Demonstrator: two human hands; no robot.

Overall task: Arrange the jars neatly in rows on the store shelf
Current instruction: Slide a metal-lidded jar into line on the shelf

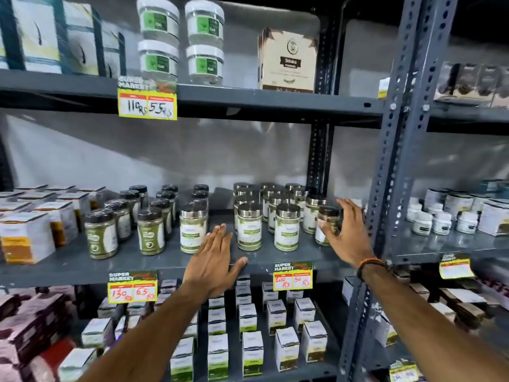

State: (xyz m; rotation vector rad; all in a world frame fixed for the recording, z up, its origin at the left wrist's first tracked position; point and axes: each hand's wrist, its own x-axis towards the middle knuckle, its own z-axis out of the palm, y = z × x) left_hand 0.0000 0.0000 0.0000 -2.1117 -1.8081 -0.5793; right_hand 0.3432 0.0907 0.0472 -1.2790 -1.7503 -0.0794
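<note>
Big grey metal shelf (82, 267) with the silver-lidded jars (268, 213) lined up in rows on the middle level, right of the dark-lidded bottles (126, 219). Left hand (212, 260) lies flat on the near edge, fingers spread, gripping nothing. Right hand (348, 232) is wrapped around the end jar (326, 226) at the far right of the rows, fingers curled on it.

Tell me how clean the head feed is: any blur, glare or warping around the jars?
Head view: wide-angle bending bows the upright post; top-shelf gel jars smear with blur; glare streaks the back panel; the jar at the right hand is soft.
</note>
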